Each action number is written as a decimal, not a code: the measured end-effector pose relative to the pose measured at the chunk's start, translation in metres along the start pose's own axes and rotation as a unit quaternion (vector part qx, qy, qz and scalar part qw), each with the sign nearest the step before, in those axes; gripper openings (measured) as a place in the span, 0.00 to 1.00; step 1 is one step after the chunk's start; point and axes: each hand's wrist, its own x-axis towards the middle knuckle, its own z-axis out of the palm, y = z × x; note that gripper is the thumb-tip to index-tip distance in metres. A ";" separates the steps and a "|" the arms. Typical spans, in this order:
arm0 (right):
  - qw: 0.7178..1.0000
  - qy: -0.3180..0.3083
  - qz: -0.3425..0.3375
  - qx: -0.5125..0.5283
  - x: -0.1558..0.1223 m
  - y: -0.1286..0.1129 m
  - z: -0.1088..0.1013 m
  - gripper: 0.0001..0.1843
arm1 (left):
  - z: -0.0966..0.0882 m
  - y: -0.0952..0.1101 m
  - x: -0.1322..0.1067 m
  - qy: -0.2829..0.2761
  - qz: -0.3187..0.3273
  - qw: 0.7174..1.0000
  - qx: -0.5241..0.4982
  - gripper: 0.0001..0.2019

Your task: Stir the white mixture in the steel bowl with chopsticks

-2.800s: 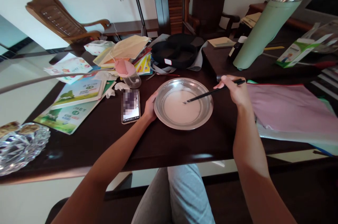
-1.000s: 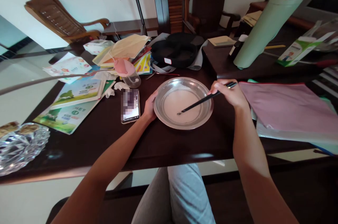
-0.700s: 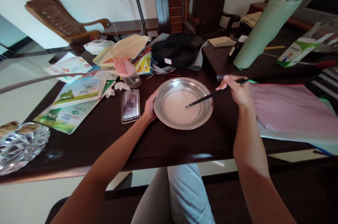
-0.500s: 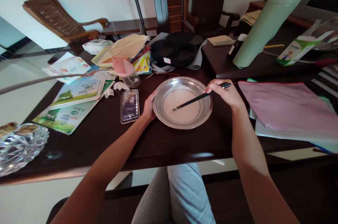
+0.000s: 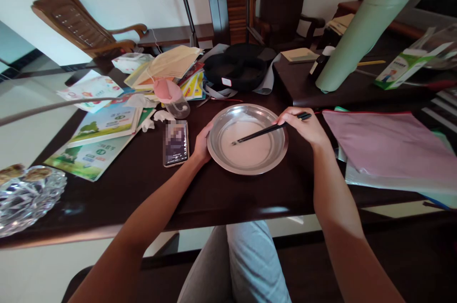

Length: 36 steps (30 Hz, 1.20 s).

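A round metal basin (image 5: 247,168) sits on the dark table, with a pale, milky liquid (image 5: 246,153) in its bottom. At its left rim, my left hand (image 5: 203,143) grips the side; the fingers beneath the edge are partly hidden. My right hand (image 5: 298,123), above the right rim, is closed around black chopsticks (image 5: 262,131). They slant down to the left, and their tips reach the liquid near the middle of the basin. Left of my left hand lies a phone (image 5: 182,143) with its screen lit.
Left are booklets (image 5: 102,148), a glass dish (image 5: 32,203) and a pink-lidded cup (image 5: 171,96). Behind the basin lies a black case (image 5: 233,67). A pink folder (image 5: 389,141) lies to the right, below a tall green thermos (image 5: 360,41). The table's front edge is near my legs.
The chopstick tips have shifted slightly up and to the left in the liquid, and the chopsticks lie at a flatter slant. My left hand keeps its place on the basin.
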 end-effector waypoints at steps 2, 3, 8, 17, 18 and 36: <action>0.998 0.054 -0.004 -0.019 0.000 0.002 -0.005 0.24 | 0.000 0.000 0.000 -0.006 0.001 1.000 -0.001 0.21; 0.996 0.086 -0.005 -0.026 0.000 0.004 -0.010 0.24 | 0.000 0.000 0.000 -0.010 0.003 1.000 -0.001 0.20; 0.996 0.084 0.009 0.002 -0.004 0.009 -0.021 0.26 | 0.000 0.000 0.000 -0.015 0.013 1.000 0.000 0.18; 0.995 0.092 -0.003 -0.027 0.000 0.002 -0.010 0.24 | 0.000 0.000 0.000 -0.005 0.007 1.000 0.001 0.17; 0.992 0.121 -0.004 -0.029 -0.001 0.004 -0.015 0.25 | 0.001 0.000 0.000 -0.005 0.005 1.000 0.001 0.18; 0.996 0.093 0.003 0.008 -0.003 0.008 -0.019 0.27 | 0.001 0.000 0.000 0.004 0.002 1.000 -0.001 0.14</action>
